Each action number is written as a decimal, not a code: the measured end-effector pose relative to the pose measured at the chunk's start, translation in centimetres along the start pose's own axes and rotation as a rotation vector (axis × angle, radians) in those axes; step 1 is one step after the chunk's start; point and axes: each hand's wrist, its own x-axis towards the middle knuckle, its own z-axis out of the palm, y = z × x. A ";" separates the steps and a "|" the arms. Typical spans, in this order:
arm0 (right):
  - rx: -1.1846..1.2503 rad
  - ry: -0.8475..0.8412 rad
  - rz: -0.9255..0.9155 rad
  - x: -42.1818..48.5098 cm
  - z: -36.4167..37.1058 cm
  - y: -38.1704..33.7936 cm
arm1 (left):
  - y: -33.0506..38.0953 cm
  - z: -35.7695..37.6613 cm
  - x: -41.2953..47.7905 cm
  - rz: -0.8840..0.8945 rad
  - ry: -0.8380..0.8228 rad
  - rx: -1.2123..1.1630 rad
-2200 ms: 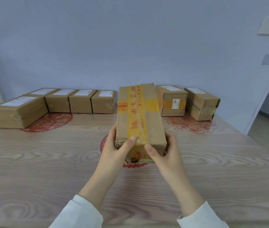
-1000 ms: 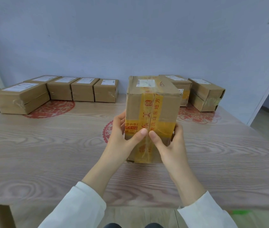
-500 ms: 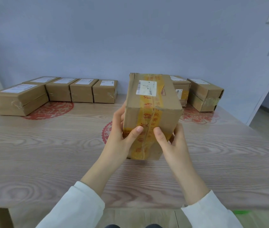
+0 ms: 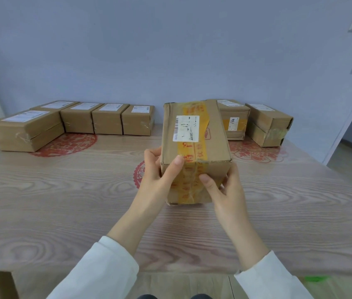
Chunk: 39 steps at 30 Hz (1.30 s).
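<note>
Taped box gripped by left hand and right hand, label side up, above counter; 6 boxes behind.

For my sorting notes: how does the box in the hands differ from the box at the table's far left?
The held box is gripped by the left hand and right hand; the far-left box lies untouched on the table. The held box has yellow printed tape; the far-left box has clear tape. Both are brown cardboard with white labels.
</note>
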 end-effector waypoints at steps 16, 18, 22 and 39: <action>0.119 -0.133 0.205 -0.5 -0.4 -0.2 | -0.9 -1.0 0.0 0.024 -0.063 0.079; 0.127 -0.135 0.210 -0.4 -0.5 -0.3 | -0.8 -1.3 -0.1 0.043 -0.092 0.112; 0.113 -0.127 0.197 -0.3 -0.6 -0.1 | -0.9 -1.8 -0.1 0.043 -0.126 0.150; -0.008 -0.067 0.121 -0.8 -0.4 -0.2 | -1.3 -1.5 0.1 0.067 -0.101 0.209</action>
